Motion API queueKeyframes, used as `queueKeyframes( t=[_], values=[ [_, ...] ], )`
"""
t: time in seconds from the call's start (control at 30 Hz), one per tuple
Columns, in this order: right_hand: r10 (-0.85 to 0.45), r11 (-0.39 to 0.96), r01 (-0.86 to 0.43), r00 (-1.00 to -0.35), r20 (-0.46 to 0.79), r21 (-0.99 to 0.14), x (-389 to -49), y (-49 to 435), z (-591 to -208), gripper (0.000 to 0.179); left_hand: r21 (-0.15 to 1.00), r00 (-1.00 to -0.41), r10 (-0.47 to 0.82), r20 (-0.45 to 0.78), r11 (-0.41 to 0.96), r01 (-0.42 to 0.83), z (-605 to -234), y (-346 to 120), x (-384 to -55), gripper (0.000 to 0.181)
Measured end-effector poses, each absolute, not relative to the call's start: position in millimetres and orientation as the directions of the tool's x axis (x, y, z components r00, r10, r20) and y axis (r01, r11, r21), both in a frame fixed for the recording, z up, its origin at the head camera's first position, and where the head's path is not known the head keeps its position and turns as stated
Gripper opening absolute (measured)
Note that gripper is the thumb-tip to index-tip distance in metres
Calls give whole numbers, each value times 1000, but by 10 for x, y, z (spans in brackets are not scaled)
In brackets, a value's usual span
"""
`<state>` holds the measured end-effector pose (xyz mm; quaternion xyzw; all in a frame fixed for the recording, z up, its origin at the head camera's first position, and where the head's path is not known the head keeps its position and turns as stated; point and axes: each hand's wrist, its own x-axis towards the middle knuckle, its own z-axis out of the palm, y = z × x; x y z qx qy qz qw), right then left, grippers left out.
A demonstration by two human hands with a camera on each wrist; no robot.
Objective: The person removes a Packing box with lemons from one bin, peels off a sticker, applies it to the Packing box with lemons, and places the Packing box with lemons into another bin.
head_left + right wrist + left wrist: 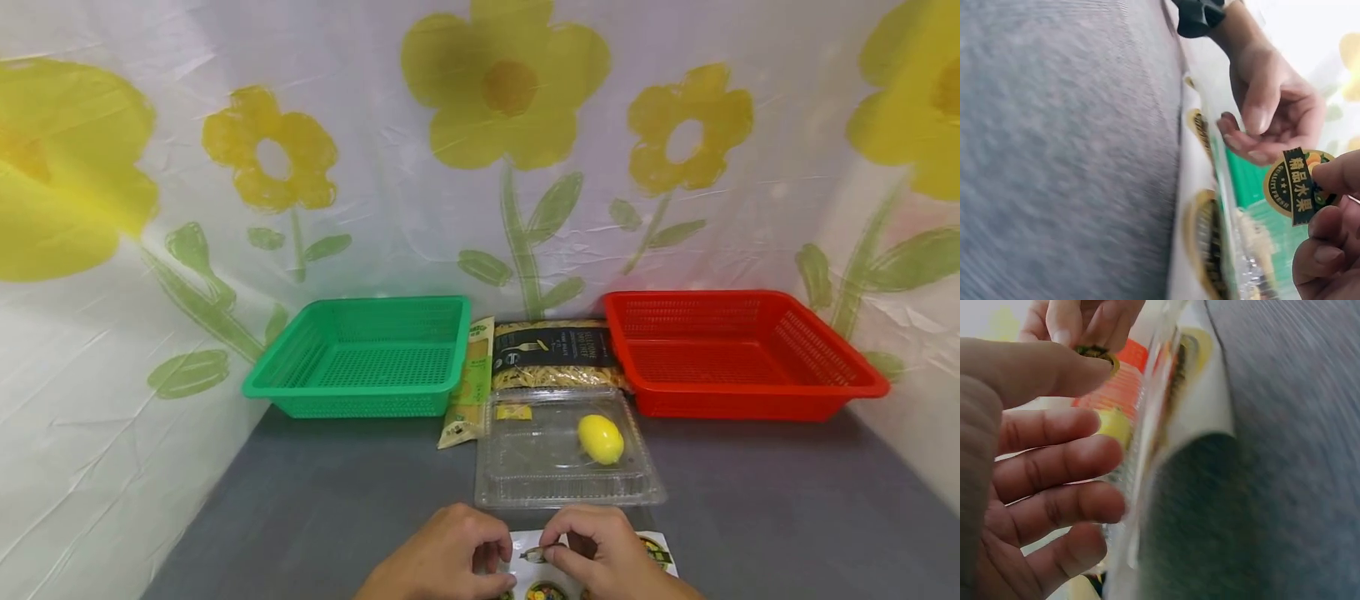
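Between thumb and fingers, my right hand [603, 554] pinches a round fruit sticker [1280, 187] with a black band and light lettering across it. My left hand [450, 554] hovers close by, its fingers loosely bent and nothing in its grasp; in the right wrist view it is apart from the sticker. Under both hands lies a white sheet of stickers [522, 575], partly covered by them. Just beyond the sheet is a clear plastic clamshell box [536, 454] with a yellow lemon [601, 439] and a small yellow packet [513, 412].
A green basket [352, 389] stands at the back left, a red basket [757, 390] at the back right. Between them lie a pasta bag [555, 346] with a black label and a long, narrow food packet [468, 392]. A flowered curtain [375, 217] hangs behind the grey table [337, 475].
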<state>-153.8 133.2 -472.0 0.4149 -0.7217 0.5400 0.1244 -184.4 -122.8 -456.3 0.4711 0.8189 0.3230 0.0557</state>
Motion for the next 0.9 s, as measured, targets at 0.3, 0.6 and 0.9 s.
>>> queueKeyframes(
  t=[0.3,0.6,0.9],
  values=[
    [-457,112,-746,-625,632,-656,-1558,1377,-4476,25,587,-527,766,368,249,771,-4403,-1126,-1794,8],
    [-418,170,-797,-591,690,-580,-1640,1402,-4237,30,469,-491,652,578,227,854,-4115,-966,-1882,10],
    [-364,231,-746,-661,656,-624,-1709,1338,-4053,30,439,-461,621,634,201,876,-3954,-835,-1987,14]
  ],
)
